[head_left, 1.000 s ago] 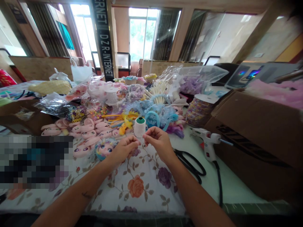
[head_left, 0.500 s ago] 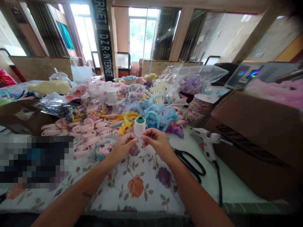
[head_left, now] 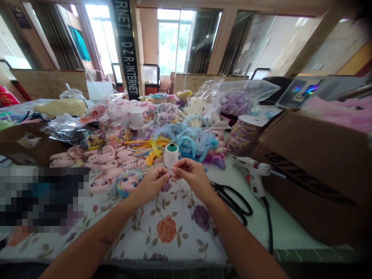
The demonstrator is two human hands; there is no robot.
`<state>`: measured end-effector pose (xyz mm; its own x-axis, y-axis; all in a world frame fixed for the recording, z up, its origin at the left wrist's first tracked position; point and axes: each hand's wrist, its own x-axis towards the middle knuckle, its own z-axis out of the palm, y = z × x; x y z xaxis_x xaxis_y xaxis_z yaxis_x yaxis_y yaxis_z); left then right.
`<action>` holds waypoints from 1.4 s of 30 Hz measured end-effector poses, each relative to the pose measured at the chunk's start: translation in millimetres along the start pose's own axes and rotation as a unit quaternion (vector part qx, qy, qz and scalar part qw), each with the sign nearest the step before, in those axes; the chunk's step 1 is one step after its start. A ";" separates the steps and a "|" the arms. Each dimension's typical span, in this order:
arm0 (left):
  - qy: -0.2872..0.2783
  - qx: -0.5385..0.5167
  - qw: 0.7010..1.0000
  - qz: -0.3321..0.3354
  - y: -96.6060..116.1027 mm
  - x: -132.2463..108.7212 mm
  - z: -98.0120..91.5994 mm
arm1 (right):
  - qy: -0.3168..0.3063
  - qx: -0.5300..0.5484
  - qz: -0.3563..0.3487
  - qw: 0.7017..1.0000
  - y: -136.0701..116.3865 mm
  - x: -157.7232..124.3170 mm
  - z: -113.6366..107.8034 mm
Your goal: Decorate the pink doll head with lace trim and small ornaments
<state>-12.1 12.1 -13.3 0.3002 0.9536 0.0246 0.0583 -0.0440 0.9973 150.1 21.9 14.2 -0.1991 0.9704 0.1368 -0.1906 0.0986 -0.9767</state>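
My left hand (head_left: 151, 182) and my right hand (head_left: 192, 175) meet over the floral tablecloth (head_left: 171, 228), fingertips pinched together just in front of a white thread spool (head_left: 171, 155) with a green core. What the pinched fingers hold is too fine to make out. The spool stands upright on the table, right behind my fingertips. A doll face with blue hair (head_left: 128, 183) lies just left of my left hand.
Black scissors (head_left: 232, 199) and a white glue gun (head_left: 255, 174) with a black cord lie to the right. A big cardboard box (head_left: 316, 166) fills the right side. Pink doll faces (head_left: 107, 159), hair tufts, ribbon spools and plastic bags crowd the table behind.
Both hands have shifted slightly away from me toward the spool, and their fingertips have drawn closer together. The spool has not moved.
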 end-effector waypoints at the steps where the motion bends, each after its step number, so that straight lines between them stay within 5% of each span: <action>1: -0.004 0.008 1.000 0.005 0.1 -0.3 -0.1 | -0.001 0.011 0.008 1.000 -0.1 0.2 -0.6; 13: 0.002 -0.178 0.983 -0.044 25.3 -6.3 1.4 | -0.050 0.042 -0.010 0.998 0.1 2.3 -7.3; 24: 0.012 -0.121 0.993 -0.012 23.4 -6.6 3.0 | -0.032 0.017 -0.016 0.999 -2.7 1.3 -5.4; 33: 0.004 -0.035 0.999 0.008 16.5 -2.7 -0.4 | -0.030 -0.120 -0.044 0.991 -0.5 2.2 -8.3; 42: 0.003 -0.046 0.999 -0.022 18.4 -3.1 -1.1 | -0.060 -0.319 -0.156 0.933 -0.7 0.8 -9.7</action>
<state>-13.0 8.7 5.0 0.2943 0.9555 -0.0192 -0.0173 0.0254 0.9995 159.4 24.7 13.4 -0.3438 0.8445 0.4106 0.3452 0.5203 -0.7811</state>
